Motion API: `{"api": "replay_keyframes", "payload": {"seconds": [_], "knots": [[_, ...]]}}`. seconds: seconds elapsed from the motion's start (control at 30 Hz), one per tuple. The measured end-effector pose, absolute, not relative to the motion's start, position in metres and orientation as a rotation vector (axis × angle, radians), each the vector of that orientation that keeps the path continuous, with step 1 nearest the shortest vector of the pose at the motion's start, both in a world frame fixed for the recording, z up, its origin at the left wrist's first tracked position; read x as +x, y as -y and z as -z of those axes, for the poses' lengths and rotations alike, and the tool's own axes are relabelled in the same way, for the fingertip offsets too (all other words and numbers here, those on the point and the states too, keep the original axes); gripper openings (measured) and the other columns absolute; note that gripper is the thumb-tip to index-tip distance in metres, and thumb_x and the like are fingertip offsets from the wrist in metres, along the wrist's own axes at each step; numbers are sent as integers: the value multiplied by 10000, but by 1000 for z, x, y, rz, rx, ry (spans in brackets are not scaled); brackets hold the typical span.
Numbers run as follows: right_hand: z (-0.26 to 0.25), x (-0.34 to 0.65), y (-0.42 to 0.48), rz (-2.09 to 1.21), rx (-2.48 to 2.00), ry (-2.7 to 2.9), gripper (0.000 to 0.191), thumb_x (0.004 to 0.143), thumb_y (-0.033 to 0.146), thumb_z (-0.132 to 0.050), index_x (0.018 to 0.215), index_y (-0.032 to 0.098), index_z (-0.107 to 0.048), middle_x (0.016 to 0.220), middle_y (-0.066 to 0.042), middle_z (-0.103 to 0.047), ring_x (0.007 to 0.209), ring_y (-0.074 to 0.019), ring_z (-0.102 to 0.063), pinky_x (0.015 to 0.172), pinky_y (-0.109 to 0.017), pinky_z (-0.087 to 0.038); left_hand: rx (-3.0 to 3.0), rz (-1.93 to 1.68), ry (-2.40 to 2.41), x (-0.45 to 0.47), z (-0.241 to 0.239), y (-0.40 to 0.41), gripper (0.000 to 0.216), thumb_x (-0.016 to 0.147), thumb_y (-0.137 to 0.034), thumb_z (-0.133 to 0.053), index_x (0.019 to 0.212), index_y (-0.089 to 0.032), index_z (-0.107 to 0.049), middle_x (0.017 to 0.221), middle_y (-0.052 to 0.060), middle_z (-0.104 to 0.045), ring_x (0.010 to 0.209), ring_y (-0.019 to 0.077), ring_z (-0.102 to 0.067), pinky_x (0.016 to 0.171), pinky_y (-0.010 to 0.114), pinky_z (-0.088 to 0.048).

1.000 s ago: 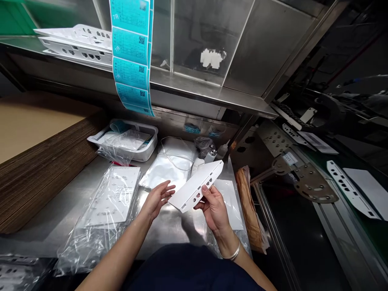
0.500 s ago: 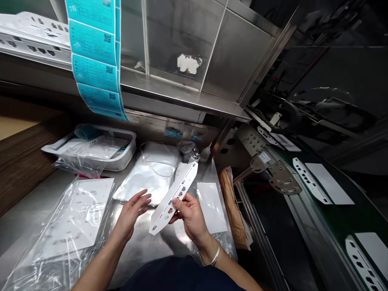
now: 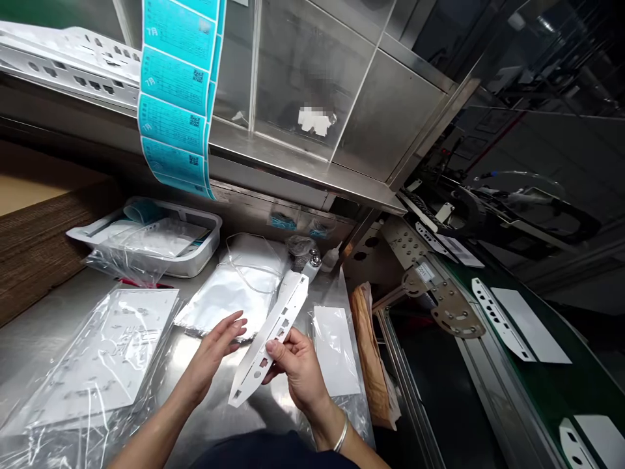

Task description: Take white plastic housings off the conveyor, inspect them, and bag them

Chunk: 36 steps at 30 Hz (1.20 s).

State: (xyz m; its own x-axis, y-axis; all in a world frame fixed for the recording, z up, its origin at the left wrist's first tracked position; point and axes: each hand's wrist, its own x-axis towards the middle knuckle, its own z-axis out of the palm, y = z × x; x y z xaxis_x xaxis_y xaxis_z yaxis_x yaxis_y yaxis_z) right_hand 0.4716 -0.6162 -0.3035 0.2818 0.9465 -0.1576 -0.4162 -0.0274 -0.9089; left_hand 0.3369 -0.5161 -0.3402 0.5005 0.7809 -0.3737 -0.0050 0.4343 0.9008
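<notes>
In the head view the right hand [image 3: 297, 365] is pinching a white panel [image 3: 271, 339], with the thumb pressing on its slotted edge and the fingers curling behind its lower half. The left hand [image 3: 215, 355] is lying open with its fingers spread just beside the panel's flat face, holding nothing; whether the fingertips are brushing the panel is hard to tell from this angle. The panel is being held edge-on and tilted above the steel worktop [image 3: 229, 410], with its far tip pointing up and away towards the foil pouches [image 3: 229, 293] and its near tip hanging low over the bare metal. It is looking thin, stiff and light, probably painted sheet metal with a folded lip and a row of punched slots. It is likely handling rigidly along its length, though the finish is looking smooth and possibly easy to mark, and the punched edges may be sharp. The folded long edge near the middle seems the soundest place to grip, with a second hand supporting the flat face. To the left, bagged panels [image 3: 102, 358] are lying flat, a tray [image 3: 198, 257] is sitting behind them, and a bagged white sheet [image 3: 336, 352] is resting just right of the hands.
</notes>
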Motion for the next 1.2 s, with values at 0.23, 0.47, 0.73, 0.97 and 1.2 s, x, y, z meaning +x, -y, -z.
{"api": "replay_keyframes", "payload": {"seconds": [0.23,0.47,0.73,0.97,1.2], "knots": [[305,480,594,-1412,-1220,929,383,775,523,-614,780,139,-624,595,-7,-602,514,-142,-603,475,-259,-512,925,-533,-641,340,336,545,897,655,-514,-708,1425,-294,-304,1130,98,-608,1043,335,-571,920,439,-446],[334,613,516,-539,-2299,1391,227,869,189,-491,1018,157,-659,1122,-124,-626,1070,-217,-547,928,-337,-390,908,-685,-890,325,333,532,751,701,-501,-650,1368,-273,-390,1398,74,-443,1325,344,-325,1071,404,-323],[391,632,480,-641,-2402,1498,288,655,140,-695,936,161,-639,953,-100,-654,987,-234,-566,801,-285,-398,898,-695,-922,325,321,529,756,746,-497,-613,1412,-283,-326,1462,71,-364,1361,340,-262,1107,461,-245],[367,667,501,-585,-2087,1437,305,766,407,-585,963,173,-571,801,-11,-623,733,-143,-572,679,-235,-433,766,-629,-828,331,326,525,803,718,-487,-648,1421,-288,-313,1377,79,-473,1345,328,-303,1113,465,-242],[368,687,496,-446,-2079,1323,316,773,396,-543,941,137,-613,772,-40,-650,700,-154,-591,639,-234,-448,737,-646,-800,338,329,525,712,724,-478,-647,1366,-292,-403,1380,48,-477,1347,309,-308,1096,434,-309]]}}
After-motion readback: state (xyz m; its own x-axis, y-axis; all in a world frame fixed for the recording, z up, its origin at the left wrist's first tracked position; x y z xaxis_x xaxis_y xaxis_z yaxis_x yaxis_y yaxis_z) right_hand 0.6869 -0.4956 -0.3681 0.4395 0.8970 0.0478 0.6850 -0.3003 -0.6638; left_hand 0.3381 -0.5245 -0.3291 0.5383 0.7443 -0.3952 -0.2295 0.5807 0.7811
